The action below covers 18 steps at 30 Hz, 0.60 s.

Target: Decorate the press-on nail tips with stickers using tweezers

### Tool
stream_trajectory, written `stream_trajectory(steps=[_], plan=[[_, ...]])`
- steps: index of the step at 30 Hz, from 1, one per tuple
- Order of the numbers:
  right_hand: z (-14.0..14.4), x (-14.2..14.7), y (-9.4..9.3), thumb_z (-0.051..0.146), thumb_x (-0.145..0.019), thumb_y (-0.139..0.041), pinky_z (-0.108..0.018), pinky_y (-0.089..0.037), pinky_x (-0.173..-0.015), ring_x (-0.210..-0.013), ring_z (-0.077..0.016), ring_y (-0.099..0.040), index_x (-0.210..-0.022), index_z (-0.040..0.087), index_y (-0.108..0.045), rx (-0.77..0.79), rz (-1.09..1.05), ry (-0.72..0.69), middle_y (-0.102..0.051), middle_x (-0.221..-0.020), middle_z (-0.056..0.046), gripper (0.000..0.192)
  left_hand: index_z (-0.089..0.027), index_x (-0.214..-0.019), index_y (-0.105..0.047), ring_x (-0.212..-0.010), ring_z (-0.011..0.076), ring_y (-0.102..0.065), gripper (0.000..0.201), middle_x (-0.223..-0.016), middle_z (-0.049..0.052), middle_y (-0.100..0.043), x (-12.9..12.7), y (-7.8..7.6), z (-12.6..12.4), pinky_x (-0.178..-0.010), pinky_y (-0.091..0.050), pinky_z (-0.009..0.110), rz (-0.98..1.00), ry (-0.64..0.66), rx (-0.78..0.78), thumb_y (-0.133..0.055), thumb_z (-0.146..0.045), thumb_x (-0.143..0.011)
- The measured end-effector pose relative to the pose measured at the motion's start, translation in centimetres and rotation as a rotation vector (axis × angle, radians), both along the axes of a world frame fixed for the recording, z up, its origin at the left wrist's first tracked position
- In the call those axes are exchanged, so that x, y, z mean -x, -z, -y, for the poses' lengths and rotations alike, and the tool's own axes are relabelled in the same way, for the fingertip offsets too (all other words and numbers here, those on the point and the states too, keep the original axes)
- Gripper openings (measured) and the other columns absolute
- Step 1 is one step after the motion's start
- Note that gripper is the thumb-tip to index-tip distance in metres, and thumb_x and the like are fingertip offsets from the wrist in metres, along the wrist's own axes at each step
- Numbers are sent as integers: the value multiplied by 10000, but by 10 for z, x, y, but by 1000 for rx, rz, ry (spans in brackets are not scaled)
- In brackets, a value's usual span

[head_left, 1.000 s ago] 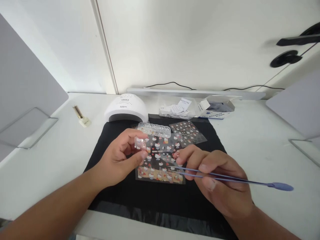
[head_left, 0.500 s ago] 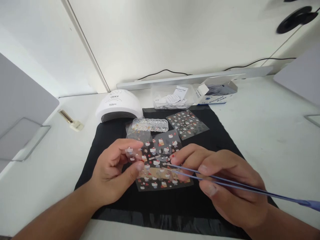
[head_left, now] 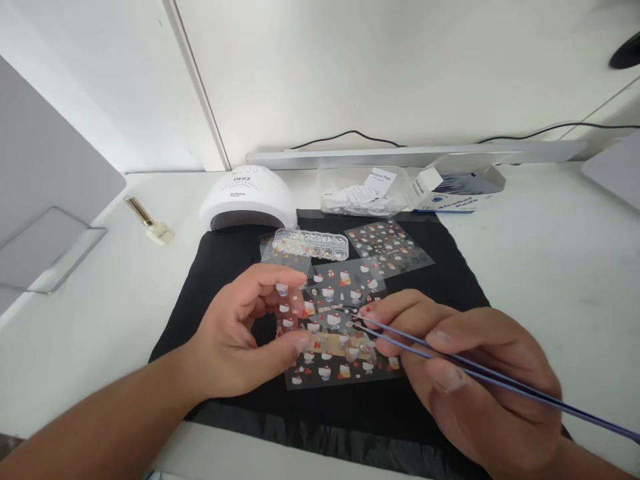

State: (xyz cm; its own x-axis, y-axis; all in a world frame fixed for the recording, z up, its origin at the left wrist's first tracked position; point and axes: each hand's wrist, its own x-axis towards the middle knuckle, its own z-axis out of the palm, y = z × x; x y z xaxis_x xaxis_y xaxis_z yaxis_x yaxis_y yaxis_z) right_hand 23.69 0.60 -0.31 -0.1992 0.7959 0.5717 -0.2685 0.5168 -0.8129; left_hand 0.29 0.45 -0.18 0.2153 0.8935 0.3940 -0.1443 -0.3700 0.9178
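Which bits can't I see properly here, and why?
Head view: the back end of the tweezers, cut off by the right edge.
Head view: part of the front sticker sheet, covered by the left hand.
Head view: each tiny piece in the clear case, too small.
Head view: deep inside the white lamp, hidden by its shell.

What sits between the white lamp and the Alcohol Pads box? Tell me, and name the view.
Between the white lamp and the Alcohol Pads box stands a clear plastic container holding white packets; the head view shows it.
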Motion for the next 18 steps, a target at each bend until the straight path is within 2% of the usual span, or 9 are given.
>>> stream_trajectory(steps=[7,9,13,18], plan=[[-1,-1,-1,255,-944,-728,-437,-619,-832,-808,-233,-716,-1062,294,-773,-6,0,-15,-795,-786,-35,132,-235,-1111,-751,-752,151,-740,340,-853,23,-773,-2,-1,7,-685,-615,209,-17,-32,180,-836,-103,-810],[-1,0,-1,254,-949,-716,-447,-613,-828,-783,-231,-707,-1070,295,-767,-13,2,-34,-787,-778,-33,138,-244,-1099,-756,-749,138,-736,330,-870,16,-772,-2,-2,8,-690,-608,199,-16,-20,201,-830,-97,-813],[1,0,-2,285,-946,-721,-486,-598,-817,-718,-235,-680,-1062,314,-761,3,6,-28,-774,-763,-35,126,-245,-1062,-760,-762,116,-702,341,-902,10,-734,-3,-1,6,-690,-580,178,-45,-17,106,-812,-40,-794],[3,-1,-1,291,-932,-738,-471,-587,-870,-774,-241,-680,-1044,313,-762,9,8,-20,-765,-750,-31,117,-257,-1097,-717,-722,97,-615,366,-875,-6,-674,-2,1,5,-683,-531,188,-134,54,-13,-748,-10,-828]])
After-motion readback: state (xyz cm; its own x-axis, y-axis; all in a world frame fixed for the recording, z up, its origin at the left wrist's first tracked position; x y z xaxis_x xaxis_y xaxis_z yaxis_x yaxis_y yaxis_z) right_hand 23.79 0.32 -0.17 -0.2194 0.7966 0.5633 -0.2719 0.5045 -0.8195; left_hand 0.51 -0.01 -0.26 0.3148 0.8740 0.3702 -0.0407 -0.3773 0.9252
